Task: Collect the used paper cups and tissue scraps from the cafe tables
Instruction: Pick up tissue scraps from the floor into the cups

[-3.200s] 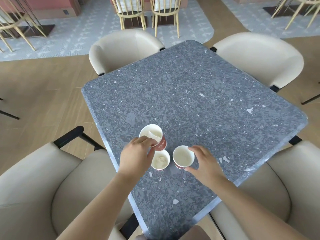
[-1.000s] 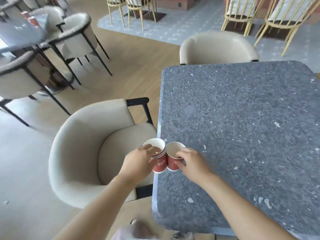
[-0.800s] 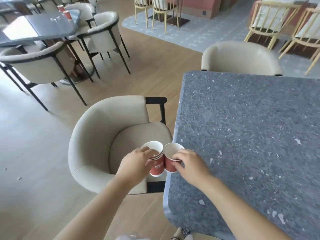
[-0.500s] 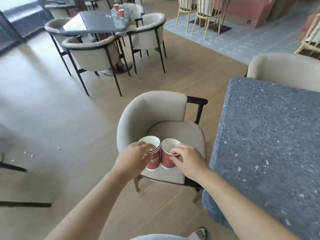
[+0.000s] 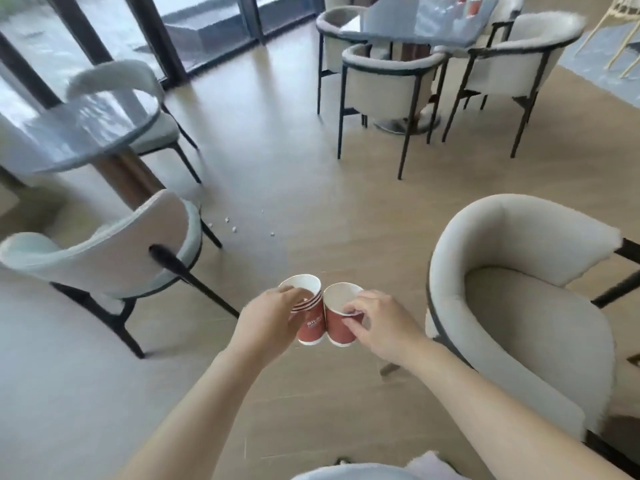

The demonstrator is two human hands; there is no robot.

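Note:
My left hand (image 5: 266, 320) grips a stack of red paper cups (image 5: 308, 317) with white insides, held over the wooden floor. Beside it my right hand (image 5: 377, 323) pinches the rim of a single red paper cup (image 5: 341, 320), which touches the stack. Both are carried at waist height in front of me. More red cups (image 5: 472, 5) stand on a far grey table (image 5: 419, 26) at the top right. Small white scraps (image 5: 235, 228) lie on the floor beyond my hands.
A cream armchair (image 5: 519, 306) stands close on my right. A pale chair (image 5: 114, 251) and a round grey table (image 5: 79, 133) are on the left. Several cream chairs ring the far table. Open wooden floor (image 5: 284, 150) runs between them toward glass doors (image 5: 145, 32).
My view has swung left, away from the speckled table, which has left the frame. Both hands keep the same hold on the cups, now over the floor.

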